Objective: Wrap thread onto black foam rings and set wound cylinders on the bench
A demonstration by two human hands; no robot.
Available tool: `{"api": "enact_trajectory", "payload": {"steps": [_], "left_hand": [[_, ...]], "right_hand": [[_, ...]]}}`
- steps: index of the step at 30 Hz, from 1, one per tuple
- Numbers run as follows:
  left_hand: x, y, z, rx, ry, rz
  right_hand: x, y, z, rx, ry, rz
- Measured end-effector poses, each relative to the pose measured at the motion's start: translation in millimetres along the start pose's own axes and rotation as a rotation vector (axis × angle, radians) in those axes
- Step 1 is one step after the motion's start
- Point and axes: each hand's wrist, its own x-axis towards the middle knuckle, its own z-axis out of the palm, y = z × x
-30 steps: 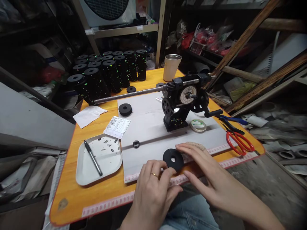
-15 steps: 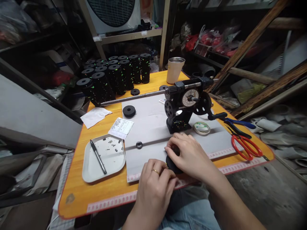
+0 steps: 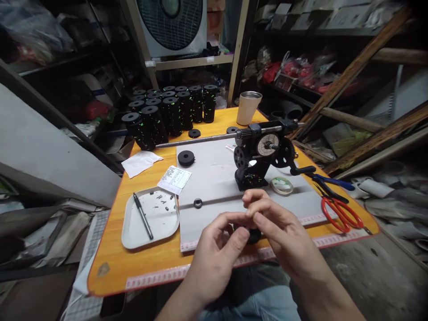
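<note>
My left hand [image 3: 216,252] and my right hand [image 3: 284,234] are lifted just above the front of the grey mat [image 3: 214,178]. Their fingertips meet in a pinch; what they pinch is too small to make out. Under the hands a black disc-shaped spool [image 3: 254,235] lies on the mat, mostly hidden. Behind them stands the black hand-crank winding machine [image 3: 259,156] with its long threaded rod [image 3: 200,138] pointing left. A small black ring [image 3: 198,203] lies left of my hands.
The orange table [image 3: 150,267] also holds a white tray [image 3: 133,236] with a pen [image 3: 143,221], a paper slip [image 3: 174,179], a tissue [image 3: 141,162], a black spool [image 3: 186,158], stacked black spools [image 3: 170,109], a cup [image 3: 248,107], a tape roll [image 3: 281,185], red scissors [image 3: 341,214] and blue pliers [image 3: 331,183].
Both hands rose off the black disc, which they were pressing on the mat, and now meet fingertip to fingertip above it. The view shifted slightly upward.
</note>
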Motion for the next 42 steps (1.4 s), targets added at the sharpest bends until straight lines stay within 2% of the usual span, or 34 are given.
{"api": "enact_trajectory", "payload": {"steps": [4,8,12,16,20,23,25,28,32,37,42], "left_hand": [[7.7,3.2,6.8,-0.246,0.015,-0.108],[8.0,1.8,8.5,-0.264,0.023,-0.131],[2.5,5.6,8.5,-0.034,-0.005,-0.037],[-5.4,8.1,7.7,0.369,0.01,0.217],[-8.1,6.5,2.6,0.611,-0.138,0.394],[-2.3,2.1,-4.6,0.708,-0.177,0.423],[4.5,-2.0,-9.6,0.748,-0.171,0.431],[14.6,-8.1,-14.5,0.821,-0.167,0.452],[20.5,-13.4,-16.1,0.918,-0.164,0.479],[20.9,-18.0,-17.1,0.967,-0.144,0.508],[19.7,-21.6,-24.7,1.048,-0.113,0.538]], "right_hand": [[-4.9,-1.2,2.6,0.096,-0.015,0.018],[-10.0,-3.1,1.2,0.131,-0.004,0.016],[-17.4,-7.5,1.3,0.279,0.008,0.033],[-27.7,-9.9,-0.1,0.468,-0.052,0.145],[-37.2,-9.4,-7.5,0.534,-0.134,0.261],[-41.5,-11.1,-18.3,0.518,-0.052,0.242],[-43.0,-12.9,-28.8,0.485,0.038,0.155],[-45.6,-13.9,-48.5,0.352,0.159,0.027],[-52.3,-11.4,-73.6,0.195,0.276,-0.009],[-57.0,-8.7,-89.7,0.193,0.323,-0.024],[-54.9,-9.8,-87.5,0.131,0.289,-0.051]]}}
